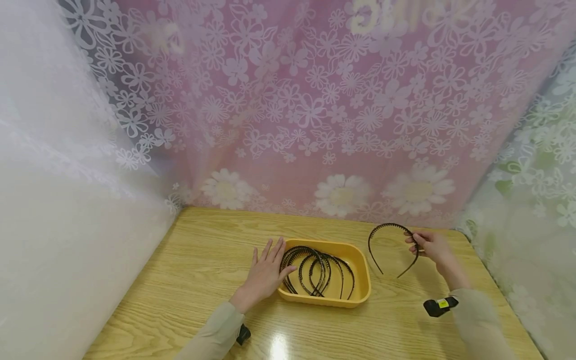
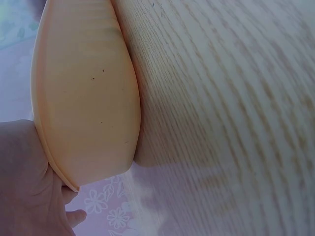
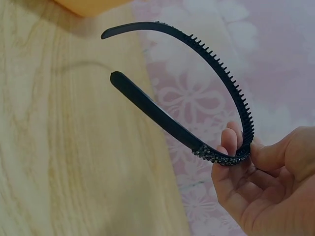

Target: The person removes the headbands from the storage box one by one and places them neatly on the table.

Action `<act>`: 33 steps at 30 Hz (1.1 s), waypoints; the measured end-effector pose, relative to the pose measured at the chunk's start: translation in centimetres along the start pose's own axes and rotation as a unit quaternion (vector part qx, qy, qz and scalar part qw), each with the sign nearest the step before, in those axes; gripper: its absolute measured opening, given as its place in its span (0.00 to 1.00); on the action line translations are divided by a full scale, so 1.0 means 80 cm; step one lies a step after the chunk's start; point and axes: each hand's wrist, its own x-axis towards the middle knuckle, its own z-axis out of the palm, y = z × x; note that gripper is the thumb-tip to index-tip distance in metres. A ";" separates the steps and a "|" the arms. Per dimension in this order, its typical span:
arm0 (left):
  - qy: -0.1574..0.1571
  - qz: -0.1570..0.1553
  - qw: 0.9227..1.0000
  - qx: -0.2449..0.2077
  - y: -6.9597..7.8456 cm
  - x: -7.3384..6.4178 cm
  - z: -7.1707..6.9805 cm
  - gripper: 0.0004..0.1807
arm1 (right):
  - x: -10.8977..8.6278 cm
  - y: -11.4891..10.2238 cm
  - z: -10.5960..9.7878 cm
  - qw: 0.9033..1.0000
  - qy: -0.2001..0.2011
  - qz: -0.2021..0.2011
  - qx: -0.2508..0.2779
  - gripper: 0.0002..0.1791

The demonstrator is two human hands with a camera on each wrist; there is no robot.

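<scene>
A black headband [image 1: 390, 225] with comb teeth along its inside is up off the table, its two ends pointing down. My right hand [image 1: 433, 248] pinches it by one side between thumb and fingers. The right wrist view shows dark sparkly stones on the band beside the fingers [image 3: 224, 184]. To the left stands a yellow plastic basket [image 1: 362, 280] with several black headbands [image 1: 315, 270] lying overlapped in it. My left hand [image 1: 265, 272] rests on its left rim, fingers spread and straight, the thumb reaching over the edge.
A wood-grain table [image 1: 189, 300] lies under everything. Behind it hangs a pink flowered curtain [image 1: 306, 125], with a pale sheet [image 1: 67, 200] on the left and a flowered sheet [image 1: 531, 200] on the right.
</scene>
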 end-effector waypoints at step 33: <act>-0.004 0.001 1.000 0.006 -0.002 0.001 0.003 0.43 | 0.029 0.057 0.008 0.996 -0.019 0.083 -0.008 0.28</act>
